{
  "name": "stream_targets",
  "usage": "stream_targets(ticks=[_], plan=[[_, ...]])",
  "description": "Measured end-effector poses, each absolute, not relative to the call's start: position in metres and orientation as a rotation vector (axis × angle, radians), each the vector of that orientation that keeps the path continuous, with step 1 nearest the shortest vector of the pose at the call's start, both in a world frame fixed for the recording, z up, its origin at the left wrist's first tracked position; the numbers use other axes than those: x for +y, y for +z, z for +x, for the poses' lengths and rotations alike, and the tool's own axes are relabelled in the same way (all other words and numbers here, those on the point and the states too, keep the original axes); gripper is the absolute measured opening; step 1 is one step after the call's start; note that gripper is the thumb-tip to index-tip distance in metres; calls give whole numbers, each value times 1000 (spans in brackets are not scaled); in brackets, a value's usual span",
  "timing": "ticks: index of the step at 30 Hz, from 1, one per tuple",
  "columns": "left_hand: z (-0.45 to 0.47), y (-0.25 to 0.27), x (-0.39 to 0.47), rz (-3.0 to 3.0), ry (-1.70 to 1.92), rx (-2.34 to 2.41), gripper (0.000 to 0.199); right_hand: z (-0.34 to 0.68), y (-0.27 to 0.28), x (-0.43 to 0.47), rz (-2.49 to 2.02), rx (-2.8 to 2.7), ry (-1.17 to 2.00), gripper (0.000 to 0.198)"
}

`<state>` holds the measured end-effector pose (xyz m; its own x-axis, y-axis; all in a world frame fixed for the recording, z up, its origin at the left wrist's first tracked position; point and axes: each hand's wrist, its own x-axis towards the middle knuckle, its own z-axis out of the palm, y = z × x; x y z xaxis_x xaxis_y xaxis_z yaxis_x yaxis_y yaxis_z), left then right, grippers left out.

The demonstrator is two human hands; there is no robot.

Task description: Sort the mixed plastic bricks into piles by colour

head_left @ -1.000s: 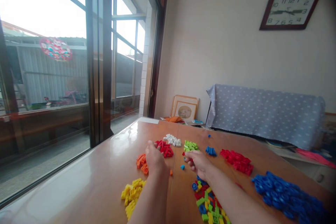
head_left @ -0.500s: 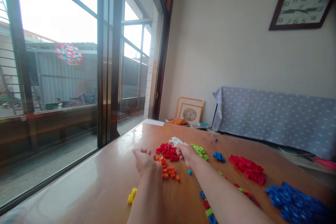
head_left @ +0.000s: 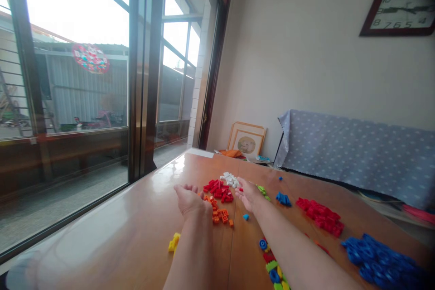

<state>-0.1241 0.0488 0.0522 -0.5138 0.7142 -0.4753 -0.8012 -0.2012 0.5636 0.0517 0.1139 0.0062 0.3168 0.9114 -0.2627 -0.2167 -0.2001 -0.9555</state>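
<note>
My left hand [head_left: 189,199] is turned palm up over the table, fingers loosely curled and apart, with nothing visible in it. It is left of the orange toy bricks [head_left: 220,215] and the red toy bricks [head_left: 217,189], and its wrist hides some of the orange ones. Between the fingertips of my right hand [head_left: 249,194] shows a small red brick [head_left: 241,189]. That hand is just right of the red pile, beside the white bricks [head_left: 229,179], and partly covers the lime green bricks [head_left: 263,192]. A single light blue piece [head_left: 246,217] lies below it.
Yellow pieces [head_left: 174,242] lie left of my left forearm. A row of multicoloured joined pieces [head_left: 272,264] runs partly under my right forearm. Farther right are small blue pieces [head_left: 283,199], a larger red pile [head_left: 320,215] and a big blue pile [head_left: 380,258]. A glass window borders the left.
My right hand has shifted right, away from the red pile, its fingers loosening and the red brick now showing. More lime green bricks are covered. My left hand stays nearly still; the view shifts slightly.
</note>
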Motion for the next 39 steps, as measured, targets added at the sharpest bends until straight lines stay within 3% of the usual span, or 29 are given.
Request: stream_targets(ticks=[15,20,26,39], plan=[[-123,48,56,-79,1806,966,36,39,27,102,-1272,-735,1343,58],[-121,50,54,-87,1796,934,36,56,27,84,-1231,-719,1291,47],[-115,53,52,-67,1787,931,36,108,29,35,-1119,-716,1160,20],[-58,42,44,288,1643,882,36,235,4,-66,-1341,-719,721,37]])
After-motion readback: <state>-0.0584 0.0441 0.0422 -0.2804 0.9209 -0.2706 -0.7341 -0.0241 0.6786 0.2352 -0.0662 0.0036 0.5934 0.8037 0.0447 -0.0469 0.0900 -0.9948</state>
